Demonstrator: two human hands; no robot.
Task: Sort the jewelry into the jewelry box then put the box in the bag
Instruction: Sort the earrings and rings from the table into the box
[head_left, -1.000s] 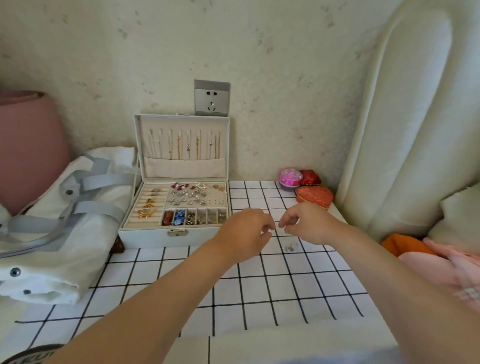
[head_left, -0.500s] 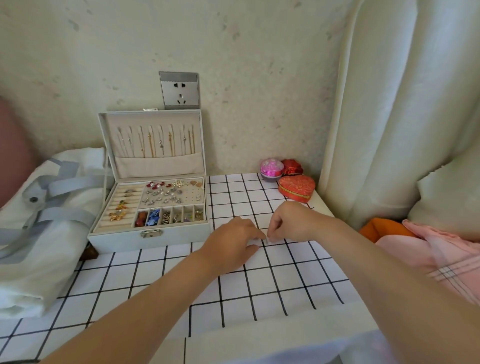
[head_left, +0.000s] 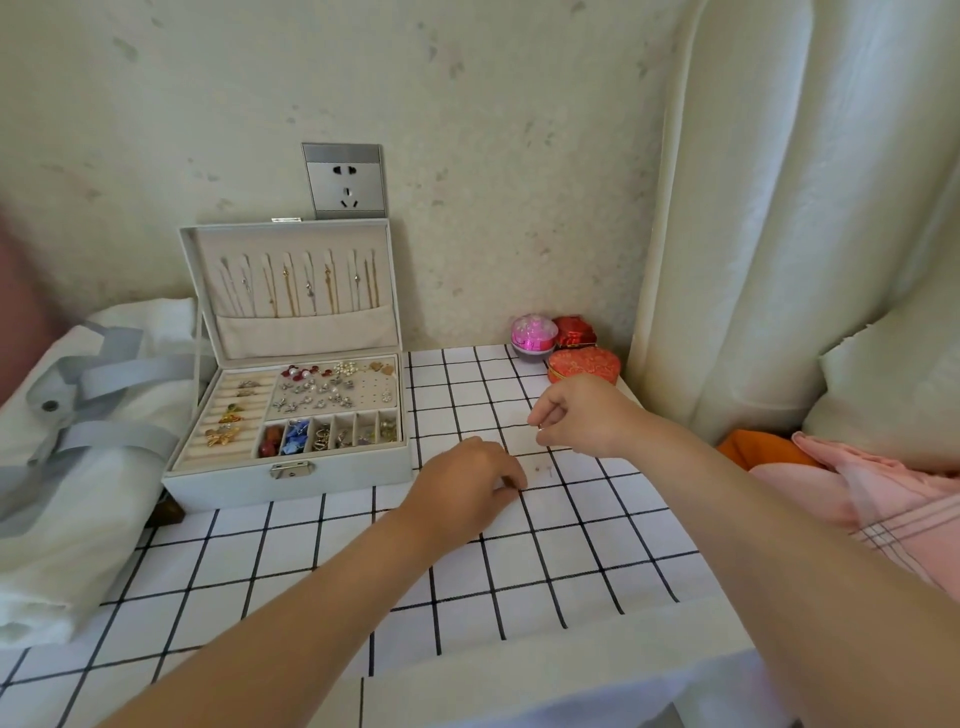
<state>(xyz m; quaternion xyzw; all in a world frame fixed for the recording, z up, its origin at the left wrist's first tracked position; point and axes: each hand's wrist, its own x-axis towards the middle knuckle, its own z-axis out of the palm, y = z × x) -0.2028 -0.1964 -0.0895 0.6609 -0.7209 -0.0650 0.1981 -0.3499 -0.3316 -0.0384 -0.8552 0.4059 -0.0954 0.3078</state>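
Right hand (head_left: 576, 415), raised over the checked tablecloth (head_left: 571, 561), thumb and forefinger pinched on a tiny glinting piece (head_left: 539, 427) too small to identify. Left hand (head_left: 467, 480), fingers curled down onto the cloth; whether it holds anything cannot be told. Loose stud earring (head_left: 545, 470) lies on the cloth between the hands, just beside the left fingertips (head_left: 511, 483). Open jewelry box (head_left: 291, 480) stands to the left, with the bag (head_left: 78, 467) beside it. Risk: so small a piece may slip from the pinch, or the stud may be flicked by a finger, and be lost against the white cloth.
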